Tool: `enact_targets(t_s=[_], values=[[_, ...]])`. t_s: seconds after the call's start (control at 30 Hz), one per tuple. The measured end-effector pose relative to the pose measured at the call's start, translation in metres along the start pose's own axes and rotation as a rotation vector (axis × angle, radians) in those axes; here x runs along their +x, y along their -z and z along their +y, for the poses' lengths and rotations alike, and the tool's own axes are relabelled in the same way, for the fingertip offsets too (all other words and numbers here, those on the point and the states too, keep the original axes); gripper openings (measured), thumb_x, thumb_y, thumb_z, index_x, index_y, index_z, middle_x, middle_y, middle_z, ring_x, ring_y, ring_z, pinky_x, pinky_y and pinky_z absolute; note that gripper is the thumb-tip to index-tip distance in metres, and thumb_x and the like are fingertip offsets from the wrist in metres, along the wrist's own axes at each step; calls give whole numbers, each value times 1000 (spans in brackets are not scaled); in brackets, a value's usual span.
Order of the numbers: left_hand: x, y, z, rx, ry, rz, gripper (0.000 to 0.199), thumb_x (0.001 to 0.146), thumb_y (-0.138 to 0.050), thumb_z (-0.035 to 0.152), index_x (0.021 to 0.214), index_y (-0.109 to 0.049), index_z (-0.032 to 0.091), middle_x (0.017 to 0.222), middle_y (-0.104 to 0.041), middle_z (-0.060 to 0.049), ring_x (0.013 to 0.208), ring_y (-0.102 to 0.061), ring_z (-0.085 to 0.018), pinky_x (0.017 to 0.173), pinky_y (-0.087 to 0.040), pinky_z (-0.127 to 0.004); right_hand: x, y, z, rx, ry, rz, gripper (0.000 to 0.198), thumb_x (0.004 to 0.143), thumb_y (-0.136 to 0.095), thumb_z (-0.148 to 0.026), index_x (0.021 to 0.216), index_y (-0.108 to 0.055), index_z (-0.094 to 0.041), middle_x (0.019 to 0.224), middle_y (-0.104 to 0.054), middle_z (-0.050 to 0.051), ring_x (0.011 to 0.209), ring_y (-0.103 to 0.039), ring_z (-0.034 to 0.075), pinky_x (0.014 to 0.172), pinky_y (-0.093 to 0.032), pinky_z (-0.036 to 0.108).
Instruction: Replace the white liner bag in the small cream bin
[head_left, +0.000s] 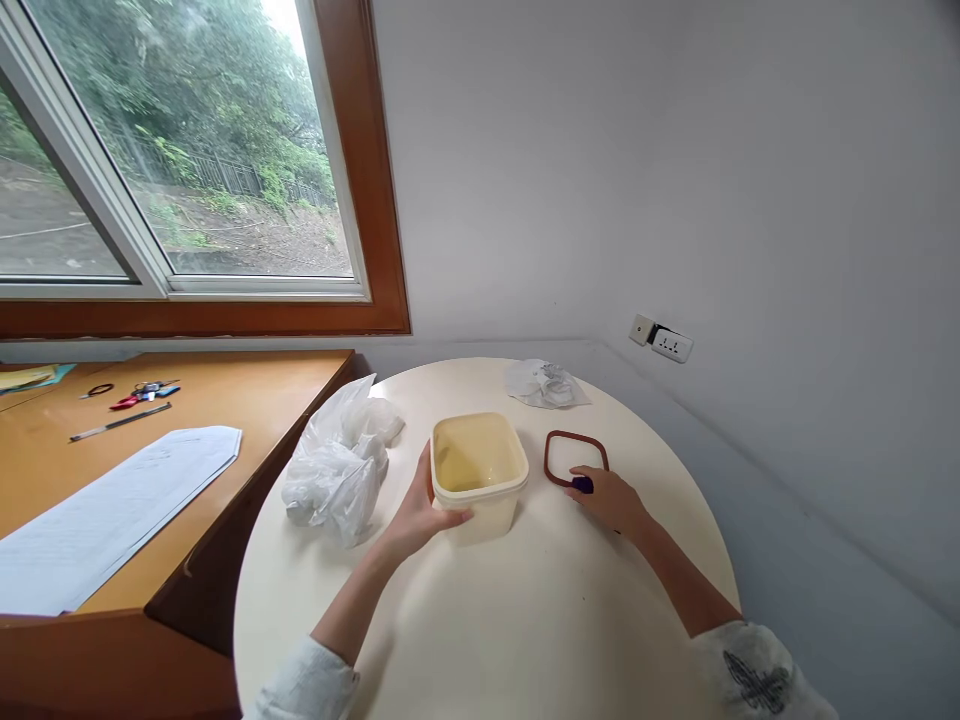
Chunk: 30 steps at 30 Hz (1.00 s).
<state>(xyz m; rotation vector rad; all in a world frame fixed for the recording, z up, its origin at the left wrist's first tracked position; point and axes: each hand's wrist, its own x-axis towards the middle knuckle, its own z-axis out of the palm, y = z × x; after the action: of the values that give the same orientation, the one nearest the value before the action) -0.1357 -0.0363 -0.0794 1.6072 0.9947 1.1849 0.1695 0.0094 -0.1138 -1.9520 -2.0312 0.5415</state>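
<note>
A square cream plastic container [481, 492], its top uncovered, is near the middle of the round table, tilted slightly. My left hand [421, 505] grips its left side, with the thumb across the near side below the rim. Nothing shows inside except the yellowish walls and floor. To the right lies a square brown-rimmed lid [576, 436], its middle pale or see-through. My right hand [611, 498] is at the lid's near edge, its fingers closed around a small dark purple thing [583, 485]. Its kind is not clear, and the fingers partly cover it.
A crumpled white plastic bag [341, 460] sits on the table's left side; a smaller crumpled clear bag [547, 384] lies at the back. On the wooden desk [262, 385] are papers [127, 510], a pen [120, 423] and keys [146, 394]. A wall socket [671, 345] is at right.
</note>
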Motion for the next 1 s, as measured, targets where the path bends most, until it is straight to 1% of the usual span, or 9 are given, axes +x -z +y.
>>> enact_targets(t_s=[0.13, 0.2, 0.27, 0.37, 0.57, 0.77, 0.87, 1.0], values=[[-1, 5, 6, -10, -16, -59, 97, 67, -71, 35, 142, -9, 30, 139, -37, -11, 127, -37, -29, 94, -44, -44, 1, -13, 2, -55, 20, 27, 24, 80, -47, -30, 97, -61, -23, 95, -66, 4, 88, -59, 22, 65, -39, 28], [-1, 8, 6, -8, -29, -66, 94, 67, -71, 36, 142, -13, 30, 137, -40, -11, 126, -39, -29, 95, -44, -44, 0, -15, 2, -76, 28, 41, 20, 80, -46, -26, 92, -61, -23, 90, -66, 4, 82, -60, 21, 62, -37, 27], [-1, 9, 4, -26, -27, -68, 93, 67, -72, 37, 141, -16, 30, 137, -39, -11, 126, -38, -30, 95, -44, -45, 0, -17, 4, -90, 35, 56, 19, 79, -45, -25, 91, -60, -23, 87, -66, 3, 79, -59, 20, 60, -36, 26], [-1, 9, 2, -80, -8, -84, 95, 66, -72, 38, 141, -14, 32, 142, -32, -10, 129, -34, -29, 99, -39, -44, -1, -19, 6, -98, 47, 73, 19, 79, -45, -24, 92, -59, -24, 86, -66, 2, 78, -59, 19, 58, -35, 25], [-4, 10, 4, -159, 26, -126, 102, 66, -72, 41, 142, -3, 33, 149, -17, -8, 134, -19, -31, 104, -33, -44, 0, -21, 9, -108, 52, 93, 17, 78, -47, -22, 91, -58, -25, 86, -66, 0, 76, -58, 17, 58, -35, 24], [-5, 14, 3, -136, 11, -115, 109, 65, -73, 40, 141, 4, 34, 151, -5, -5, 137, -9, -29, 109, -22, -45, 2, -26, 9, -112, 54, 88, 19, 78, -48, -24, 94, -59, -26, 87, -66, 2, 80, -59, 19, 60, -36, 25], [-5, 15, 3, -123, 11, -122, 107, 66, -73, 39, 141, 3, 34, 151, -3, -4, 137, -7, -29, 110, -19, -46, 3, -29, 9, -109, 57, 83, 17, 79, -48, -26, 92, -59, -26, 87, -66, 2, 80, -60, 19, 60, -37, 25], [-5, 14, 3, -109, 15, -120, 107, 66, -73, 38, 141, 3, 34, 151, -3, -5, 137, -9, -29, 110, -19, -46, 3, -30, 8, -109, 62, 79, 18, 79, -48, -27, 93, -59, -26, 87, -66, 2, 81, -60, 20, 60, -37, 25]])
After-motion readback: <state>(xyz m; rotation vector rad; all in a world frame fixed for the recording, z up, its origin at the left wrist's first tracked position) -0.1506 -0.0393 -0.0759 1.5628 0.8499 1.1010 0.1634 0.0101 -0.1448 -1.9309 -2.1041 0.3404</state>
